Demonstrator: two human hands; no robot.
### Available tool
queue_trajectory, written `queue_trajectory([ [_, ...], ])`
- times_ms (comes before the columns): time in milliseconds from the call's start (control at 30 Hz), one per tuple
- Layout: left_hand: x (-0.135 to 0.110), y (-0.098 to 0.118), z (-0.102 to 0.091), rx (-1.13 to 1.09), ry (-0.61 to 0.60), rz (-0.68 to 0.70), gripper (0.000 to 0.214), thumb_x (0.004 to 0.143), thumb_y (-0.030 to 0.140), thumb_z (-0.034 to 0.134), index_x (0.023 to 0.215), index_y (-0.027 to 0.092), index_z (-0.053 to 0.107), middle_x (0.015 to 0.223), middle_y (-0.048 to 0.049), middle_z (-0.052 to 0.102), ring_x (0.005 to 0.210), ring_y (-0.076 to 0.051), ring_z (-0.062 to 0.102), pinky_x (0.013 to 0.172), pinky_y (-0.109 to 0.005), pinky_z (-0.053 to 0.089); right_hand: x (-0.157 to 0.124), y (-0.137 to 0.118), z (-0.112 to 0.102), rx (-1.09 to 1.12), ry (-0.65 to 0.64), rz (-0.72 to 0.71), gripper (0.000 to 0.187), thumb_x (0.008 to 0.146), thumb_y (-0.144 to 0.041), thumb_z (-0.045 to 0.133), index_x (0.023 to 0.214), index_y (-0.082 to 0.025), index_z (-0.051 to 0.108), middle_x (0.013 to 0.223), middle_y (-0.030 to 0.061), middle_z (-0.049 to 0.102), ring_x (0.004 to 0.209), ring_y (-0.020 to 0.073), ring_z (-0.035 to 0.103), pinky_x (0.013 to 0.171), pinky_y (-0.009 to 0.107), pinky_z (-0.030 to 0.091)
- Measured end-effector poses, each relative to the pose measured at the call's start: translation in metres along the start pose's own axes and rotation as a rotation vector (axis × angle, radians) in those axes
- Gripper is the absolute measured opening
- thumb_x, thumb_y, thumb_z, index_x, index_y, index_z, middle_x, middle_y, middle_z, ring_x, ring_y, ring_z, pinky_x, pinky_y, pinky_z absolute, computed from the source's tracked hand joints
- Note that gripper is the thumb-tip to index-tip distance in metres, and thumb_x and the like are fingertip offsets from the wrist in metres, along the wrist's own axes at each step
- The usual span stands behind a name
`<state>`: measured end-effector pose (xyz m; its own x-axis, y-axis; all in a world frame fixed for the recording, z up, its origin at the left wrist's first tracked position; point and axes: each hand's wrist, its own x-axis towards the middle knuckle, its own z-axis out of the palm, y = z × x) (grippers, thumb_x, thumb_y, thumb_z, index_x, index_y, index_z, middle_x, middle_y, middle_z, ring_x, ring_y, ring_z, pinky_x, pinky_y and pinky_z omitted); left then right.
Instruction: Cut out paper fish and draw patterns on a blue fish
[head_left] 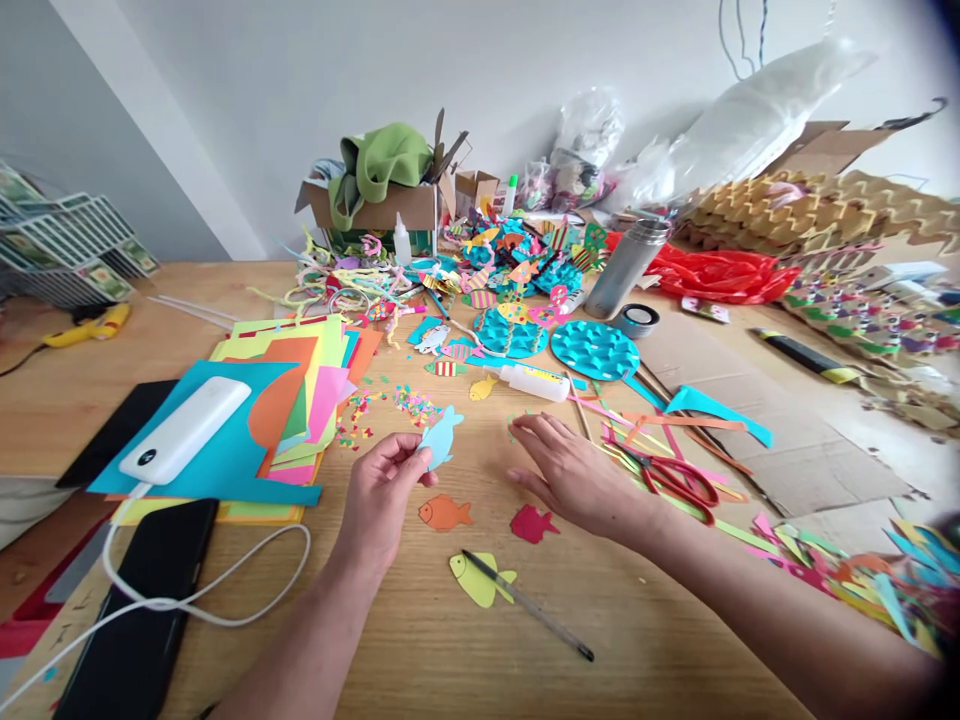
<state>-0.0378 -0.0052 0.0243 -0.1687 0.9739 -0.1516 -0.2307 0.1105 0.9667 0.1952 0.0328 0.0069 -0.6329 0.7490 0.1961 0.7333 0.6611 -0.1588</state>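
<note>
My left hand (pixel 381 490) pinches a light blue paper fish (pixel 440 438) and holds it just above the wooden table (pixel 420 620). My right hand (pixel 574 475) is lowered over the table to the right of it, fingers spread, with a tiny scrap at its fingertips. Below the hands lie an orange paper fish (pixel 445 513), a dark pink paper fish (pixel 532 523) and a yellow paper fish (pixel 478 580) with a pen (pixel 529 605) across it. Red-handled scissors (pixel 679 478) lie right of my right hand.
A stack of coloured paper (pixel 300 400) carries a white power bank (pixel 184 428) at left, with a black phone (pixel 142 610) on a cable. A glue bottle (pixel 534 381), blue paper discs (pixel 595 350), a metal flask (pixel 627 266), paper strips and cardboard boxes crowd the back and right.
</note>
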Motion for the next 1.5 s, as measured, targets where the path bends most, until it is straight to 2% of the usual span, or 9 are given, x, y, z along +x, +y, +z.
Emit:
queue_trajectory([
  [200, 0.002, -0.003, 0.0, 0.025, 0.016, 0.003, 0.022, 0.063, 0.032, 0.076, 0.073, 0.016, 0.067, 0.065, 0.0008, 0.062, 0.056, -0.011, 0.055, 0.058, -0.024, 0.045, 0.019, -0.006, 0.022, -0.04, 0.033, 0.084, 0.052, 0.096, -0.051, 0.043, 0.121, -0.008, 0.058, 0.122, 0.0214, 0.059, 0.119, 0.0339, 0.053, 0.107, 0.052, 0.04],
  [433, 0.001, -0.004, 0.0, 0.0, -0.012, -0.01, 0.02, 0.064, 0.03, 0.077, 0.073, 0.015, 0.068, 0.067, 0.0004, 0.064, 0.057, -0.01, 0.056, 0.058, -0.023, 0.046, -0.026, -0.018, 0.001, -0.027, -0.051, 0.019, 0.051, 0.096, -0.048, 0.043, 0.126, -0.009, 0.057, 0.123, 0.0206, 0.06, 0.119, 0.0323, 0.056, 0.107, 0.053, 0.042],
  [667, 0.003, -0.007, -0.002, 0.002, 0.012, -0.005, 0.022, 0.062, 0.03, 0.078, 0.074, 0.015, 0.068, 0.067, 0.0009, 0.064, 0.056, -0.01, 0.056, 0.057, -0.023, 0.045, -0.024, -0.011, 0.01, -0.02, -0.096, -0.025, 0.069, 0.093, -0.056, 0.046, 0.138, -0.003, 0.047, 0.137, 0.0239, 0.052, 0.132, 0.0341, 0.045, 0.113, 0.052, 0.034],
  [900, 0.003, -0.008, 0.0, 0.008, 0.008, -0.037, 0.024, 0.06, 0.03, 0.079, 0.074, 0.015, 0.068, 0.067, 0.0013, 0.064, 0.056, -0.01, 0.056, 0.058, -0.022, 0.045, -0.089, -0.011, -0.019, -0.075, -0.104, -0.016, 0.061, 0.094, -0.053, 0.046, 0.133, -0.006, 0.054, 0.13, 0.0215, 0.059, 0.121, 0.0328, 0.055, 0.104, 0.05, 0.044],
  [1000, 0.002, -0.007, 0.002, 0.007, 0.014, -0.031, 0.024, 0.058, 0.03, 0.079, 0.073, 0.015, 0.067, 0.065, 0.0019, 0.064, 0.055, -0.01, 0.056, 0.057, -0.023, 0.045, -0.086, -0.01, -0.023, -0.079, -0.076, 0.033, 0.059, 0.095, -0.05, 0.045, 0.135, -0.008, 0.053, 0.131, 0.0219, 0.058, 0.12, 0.0326, 0.056, 0.101, 0.05, 0.047],
  [1167, 0.002, -0.005, 0.002, 0.019, 0.037, -0.019, 0.027, 0.057, 0.031, 0.08, 0.074, 0.014, 0.067, 0.065, 0.0019, 0.064, 0.055, -0.01, 0.056, 0.057, -0.023, 0.045, -0.075, -0.014, -0.009, -0.078, -0.056, 0.022, 0.066, 0.094, -0.053, 0.044, 0.138, -0.004, 0.048, 0.133, 0.024, 0.056, 0.125, 0.0338, 0.052, 0.105, 0.053, 0.044],
  [1267, 0.002, -0.005, 0.0, 0.02, 0.04, -0.023, 0.027, 0.057, 0.031, 0.08, 0.074, 0.014, 0.067, 0.065, 0.0022, 0.064, 0.055, -0.01, 0.056, 0.058, -0.022, 0.045, -0.108, -0.018, -0.006, -0.114, -0.051, 0.018, 0.072, 0.093, -0.055, 0.046, 0.139, 0.0, 0.045, 0.135, 0.0252, 0.054, 0.128, 0.0345, 0.049, 0.107, 0.054, 0.042],
  [1400, 0.002, -0.007, -0.002, 0.01, 0.022, -0.038, 0.028, 0.056, 0.03, 0.081, 0.075, 0.014, 0.068, 0.067, 0.0018, 0.065, 0.056, -0.01, 0.057, 0.058, -0.022, 0.046, -0.167, -0.016, -0.02, -0.151, -0.067, 0.015, 0.074, 0.09, -0.056, 0.052, 0.141, -0.004, 0.045, 0.135, 0.0218, 0.056, 0.129, 0.0342, 0.049, 0.107, 0.053, 0.042],
  [1500, 0.002, -0.009, -0.001, 0.002, 0.017, -0.035, 0.028, 0.055, 0.029, 0.082, 0.075, 0.015, 0.068, 0.069, 0.0015, 0.066, 0.057, -0.01, 0.057, 0.057, -0.022, 0.046, -0.179, -0.017, -0.029, -0.157, -0.076, 0.079, 0.069, 0.09, -0.055, 0.053, 0.142, -0.01, 0.046, 0.134, 0.0184, 0.059, 0.128, 0.0332, 0.051, 0.108, 0.054, 0.04],
])
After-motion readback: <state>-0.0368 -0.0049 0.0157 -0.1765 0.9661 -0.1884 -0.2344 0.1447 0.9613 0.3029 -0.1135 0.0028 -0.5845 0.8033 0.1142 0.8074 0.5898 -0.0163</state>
